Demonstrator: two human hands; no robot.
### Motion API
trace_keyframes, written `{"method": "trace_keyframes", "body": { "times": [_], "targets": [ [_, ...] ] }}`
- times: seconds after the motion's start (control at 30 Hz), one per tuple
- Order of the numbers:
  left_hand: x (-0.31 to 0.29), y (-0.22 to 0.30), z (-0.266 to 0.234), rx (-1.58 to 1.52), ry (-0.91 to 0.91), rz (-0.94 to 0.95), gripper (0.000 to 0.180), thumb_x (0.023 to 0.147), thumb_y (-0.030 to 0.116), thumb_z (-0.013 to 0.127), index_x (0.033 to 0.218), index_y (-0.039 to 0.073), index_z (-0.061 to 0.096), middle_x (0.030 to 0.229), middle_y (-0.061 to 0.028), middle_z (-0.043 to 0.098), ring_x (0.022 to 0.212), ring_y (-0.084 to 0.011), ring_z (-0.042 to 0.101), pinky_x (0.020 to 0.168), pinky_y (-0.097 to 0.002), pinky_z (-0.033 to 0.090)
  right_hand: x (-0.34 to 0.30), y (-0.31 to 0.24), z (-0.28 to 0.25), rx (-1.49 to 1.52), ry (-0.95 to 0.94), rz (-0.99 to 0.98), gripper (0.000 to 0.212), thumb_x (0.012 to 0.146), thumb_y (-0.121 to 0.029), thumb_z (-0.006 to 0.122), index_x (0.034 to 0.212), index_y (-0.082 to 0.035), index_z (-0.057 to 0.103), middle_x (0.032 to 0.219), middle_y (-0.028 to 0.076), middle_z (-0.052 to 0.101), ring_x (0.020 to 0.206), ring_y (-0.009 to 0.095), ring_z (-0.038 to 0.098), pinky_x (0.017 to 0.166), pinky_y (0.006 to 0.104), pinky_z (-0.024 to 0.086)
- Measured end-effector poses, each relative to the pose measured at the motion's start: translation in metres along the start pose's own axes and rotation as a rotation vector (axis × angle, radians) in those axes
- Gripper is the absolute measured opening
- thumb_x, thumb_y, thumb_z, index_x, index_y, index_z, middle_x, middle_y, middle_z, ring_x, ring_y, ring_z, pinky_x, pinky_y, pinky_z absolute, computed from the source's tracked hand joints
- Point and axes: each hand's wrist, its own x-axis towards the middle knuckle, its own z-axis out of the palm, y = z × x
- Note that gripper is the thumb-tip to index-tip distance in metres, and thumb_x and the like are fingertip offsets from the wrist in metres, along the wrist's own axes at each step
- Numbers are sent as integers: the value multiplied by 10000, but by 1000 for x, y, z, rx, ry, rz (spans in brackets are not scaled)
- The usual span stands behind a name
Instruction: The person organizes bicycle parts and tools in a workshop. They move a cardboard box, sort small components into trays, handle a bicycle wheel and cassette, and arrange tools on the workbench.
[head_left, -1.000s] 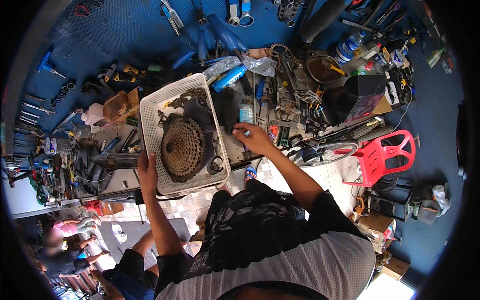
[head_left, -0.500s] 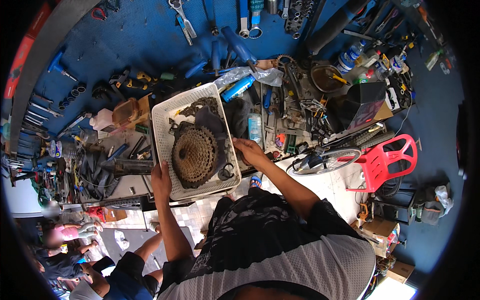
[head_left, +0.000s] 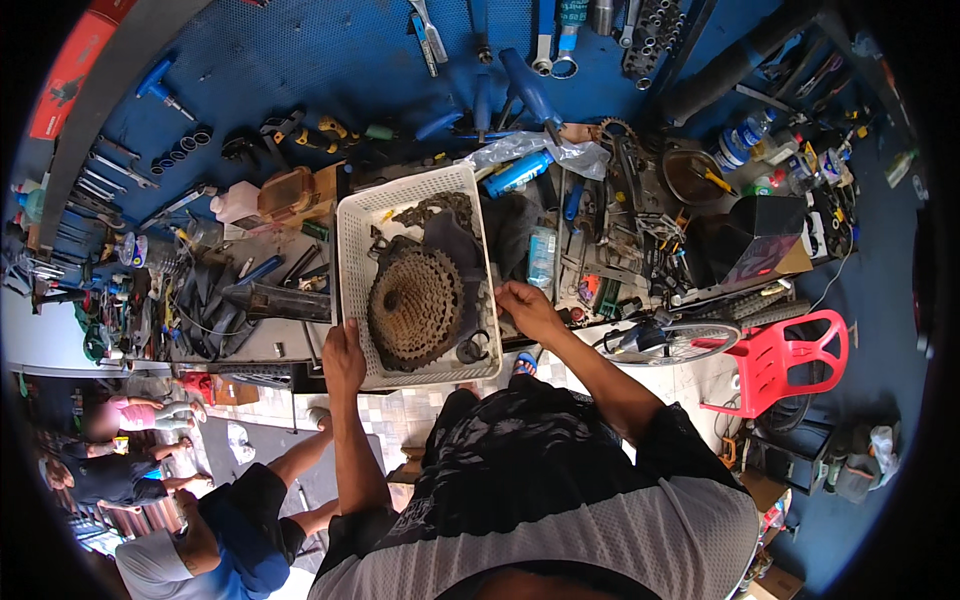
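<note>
A white perforated plastic basket (head_left: 354, 262) is held between my two hands at the front edge of the workbench. My left hand (head_left: 345, 357) grips its left side near the lower corner, fingers mostly out of sight. At the right side, my right hand (head_left: 529, 311) pinches the wall. Inside lies a large rusty-brown bicycle cassette (head_left: 412, 308), its toothed rings facing up. A dirty bicycle chain (head_left: 450, 207) is heaped at the far end, beside a dark cloth (head_left: 452, 240). In the near right corner sits a small black ring-shaped part (head_left: 472, 348).
Tools, a blue bottle (head_left: 518, 172) and a brown bowl (head_left: 690, 178) crowd the bench. Tools hang on the blue pegboard (head_left: 300, 60). A bicycle wheel (head_left: 690, 342) and red plastic chair (head_left: 792, 362) stand right. Other people, including one in dark shorts (head_left: 262, 515), are at lower left.
The view has swung left, so the bench and wall appear farther right. Both hands keep their hold on the basket, which appears slightly right of before and a little straighter.
</note>
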Motion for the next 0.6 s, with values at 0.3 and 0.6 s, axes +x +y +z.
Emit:
{"method": "trace_keyframes", "body": {
  "times": [0.3, 0.6],
  "targets": [
    [-10, 15, -9, 31, 110, 73, 464, 1116, 357, 498, 1159, -53, 710, 1183, -283, 661, 1109, -462, 625, 953, -512, 490, -4, 8, 5, -69, 55, -38, 306, 1093, -306, 592, 1172, -20, 669, 980, 28, 688, 889, 92, 557, 820, 283, 482],
    [-1, -4, -28, -18, 70, 10, 433, 1109, 326, 515, 1117, -73, 684, 1088, -281, 680, 1007, -474, 650, 871, -510, 496, -5, 4, 25, -291, 62, -134, 454, 1076, -399, 584, 1279, 5, 627, 1058, 168, 721, 920, 248, 666, 839, 378, 522]
  ]
}}
